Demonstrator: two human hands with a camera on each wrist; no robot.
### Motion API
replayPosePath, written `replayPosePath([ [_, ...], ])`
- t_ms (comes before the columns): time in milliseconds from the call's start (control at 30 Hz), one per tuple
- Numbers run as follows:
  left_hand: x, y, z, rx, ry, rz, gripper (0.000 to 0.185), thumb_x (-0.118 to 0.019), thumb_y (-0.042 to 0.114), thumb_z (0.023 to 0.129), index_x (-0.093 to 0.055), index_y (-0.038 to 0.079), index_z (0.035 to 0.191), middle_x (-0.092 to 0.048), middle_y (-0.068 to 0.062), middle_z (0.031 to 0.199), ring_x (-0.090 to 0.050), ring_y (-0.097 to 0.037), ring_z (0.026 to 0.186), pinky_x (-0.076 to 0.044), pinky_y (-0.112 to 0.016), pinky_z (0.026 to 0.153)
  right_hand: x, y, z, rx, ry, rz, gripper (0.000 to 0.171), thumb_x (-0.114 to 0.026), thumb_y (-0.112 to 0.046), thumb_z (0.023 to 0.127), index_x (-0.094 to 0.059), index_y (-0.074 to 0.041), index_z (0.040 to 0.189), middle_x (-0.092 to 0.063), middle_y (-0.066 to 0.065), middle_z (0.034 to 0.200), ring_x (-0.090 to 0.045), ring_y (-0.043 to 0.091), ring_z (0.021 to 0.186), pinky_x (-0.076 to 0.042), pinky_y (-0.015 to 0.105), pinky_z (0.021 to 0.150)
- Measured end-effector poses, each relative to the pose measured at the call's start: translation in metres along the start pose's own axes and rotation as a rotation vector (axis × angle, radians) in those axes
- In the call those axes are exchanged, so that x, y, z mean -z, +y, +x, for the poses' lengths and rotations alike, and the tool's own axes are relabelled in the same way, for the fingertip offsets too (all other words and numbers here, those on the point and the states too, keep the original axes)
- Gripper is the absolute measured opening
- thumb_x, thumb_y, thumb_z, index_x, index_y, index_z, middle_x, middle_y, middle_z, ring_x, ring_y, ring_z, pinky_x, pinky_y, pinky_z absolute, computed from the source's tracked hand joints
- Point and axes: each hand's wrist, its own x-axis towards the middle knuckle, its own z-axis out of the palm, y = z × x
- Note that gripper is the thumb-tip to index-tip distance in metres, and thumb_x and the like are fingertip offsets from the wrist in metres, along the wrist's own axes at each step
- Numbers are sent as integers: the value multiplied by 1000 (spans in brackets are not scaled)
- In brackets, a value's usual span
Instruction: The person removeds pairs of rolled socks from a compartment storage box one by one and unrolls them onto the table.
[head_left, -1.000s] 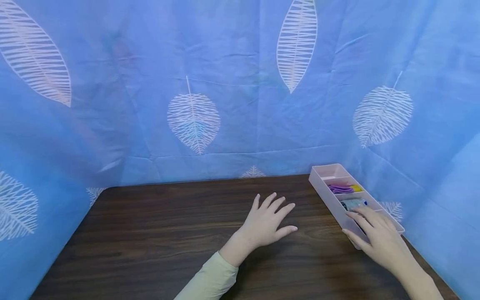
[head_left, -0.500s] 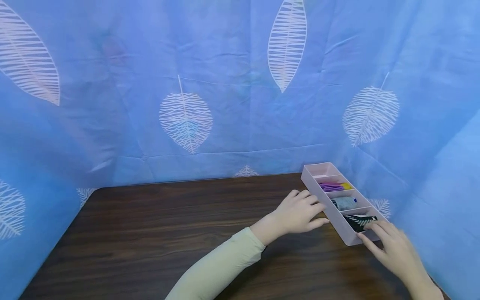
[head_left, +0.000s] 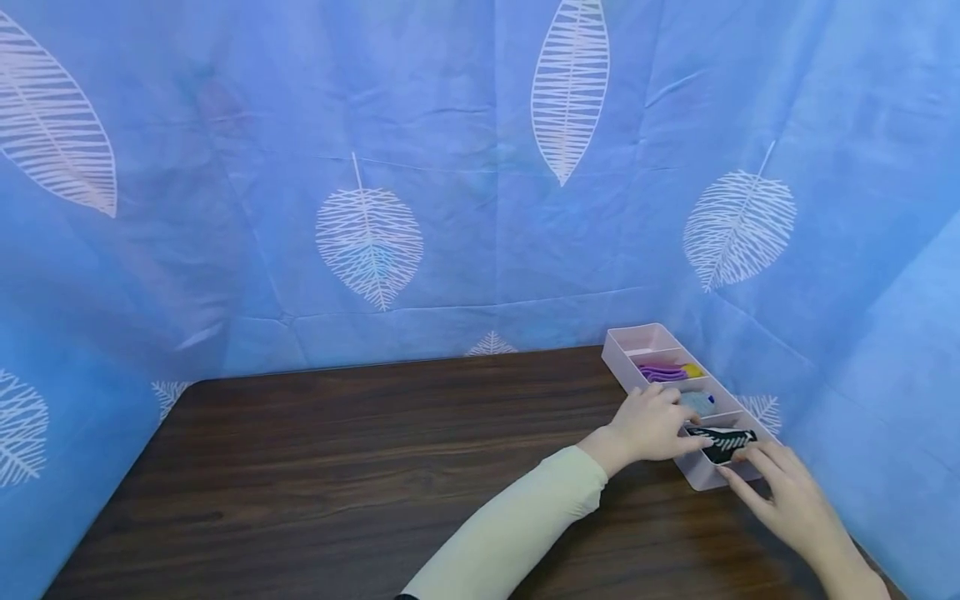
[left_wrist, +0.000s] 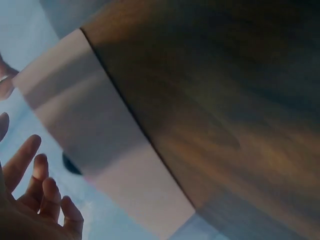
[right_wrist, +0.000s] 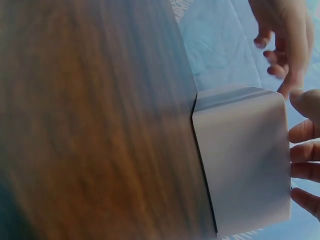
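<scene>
- The biggest change I see is the left hand (head_left: 651, 427): a second ago it lay flat on the table (head_left: 337, 467) near the centre of the frame, and now it has travelled to the lower right and sits at the long wall of the pink divided tray (head_left: 693, 475).
- Its fingers are loosely curled over the tray's rim beside the black-and-white sock (head_left: 722, 439); I cannot tell whether they actually pinch the fabric or just rest on the edge.
- The right hand (head_left: 787, 500) has slid back from the middle compartment to the tray's near end in the lower right corner. Its fingers are straight and slightly spread, the tips touching the sock and the rim, nothing gripped.
- That pull-back uncovers the sock, which lies in the nearest compartment; the grey bundle (head_left: 699, 403) and the purple and yellow items (head_left: 667, 372) sit in the compartments behind.
- The tray itself hardly shifts; it stays against the blue leaf-print cloth (head_left: 450, 208).
- I judge both hands are closing on the sock, so the work now centres on that nearest compartment.
</scene>
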Motion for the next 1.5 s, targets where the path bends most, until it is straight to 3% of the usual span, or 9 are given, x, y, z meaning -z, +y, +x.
replayPosePath([
  [200, -10, 18, 17, 116, -89, -2, 46, -43, 77, 86, -65, 50, 116, -53, 20, 112, -41, -1, 106, -37, -22, 85, 2, -2, -3, -36, -9, 3, 23, -80, -19, 78, -67, -4, 88, -61, 5, 90, -44, 4, 92, -29, 15, 87],
  [433, -16, 31, 29, 220, -144, 28, 53, -49, 86, 74, -71, 45, 97, -49, 20, 121, -37, -4, 115, -35, -27, 97, 1, -4, -4, -52, -13, 3, 22, -81, -16, 77, -67, -5, 89, -61, 6, 91, -44, 5, 92, -29, 19, 86],
  [533, -13, 40, 37, 281, -189, 48, 49, -55, 84, 72, -69, 46, 101, -47, 19, 123, -36, -5, 114, -34, -28, 100, 1, -4, -4, -56, -12, 4, 21, -80, -15, 76, -67, -5, 89, -61, 5, 90, -44, 5, 91, -30, 22, 85],
  [733, -8, 56, 46, 367, -245, 71, 36, -63, 70, 78, -64, 47, 107, -46, 18, 114, -34, -6, 106, -34, -25, 93, 0, -3, -4, -52, 1, 32, 20, -79, -14, 78, -67, -4, 90, -62, 7, 91, -46, 7, 94, -22, 7, 96],
  [1100, -15, 57, 48, 339, -203, 39, 28, -68, 61, 81, -67, 43, 103, -48, 18, 111, -36, -6, 104, -35, -24, 89, 0, -5, -6, -61, 2, 40, 22, -79, -6, 73, -66, -2, 90, -61, 7, 92, -46, 10, 95, -19, 5, 99],
  [1233, -17, 56, 46, 316, -182, 43, 31, -68, 63, 80, -67, 43, 103, -48, 18, 111, -36, -5, 104, -35, -23, 90, 0, -6, -6, -59, 3, 37, 22, -79, -6, 72, -66, -2, 89, -62, 8, 91, -47, 15, 94, -18, 5, 100],
  [1500, -15, 53, 42, 274, -133, 73, 33, -66, 68, 79, -68, 44, 102, -46, 19, 118, -35, -4, 105, -35, -23, 91, 0, -4, -6, -49, 2, 33, 22, -79, -4, 71, -66, -3, 89, -63, 7, 90, -47, 13, 93, -19, 5, 100],
])
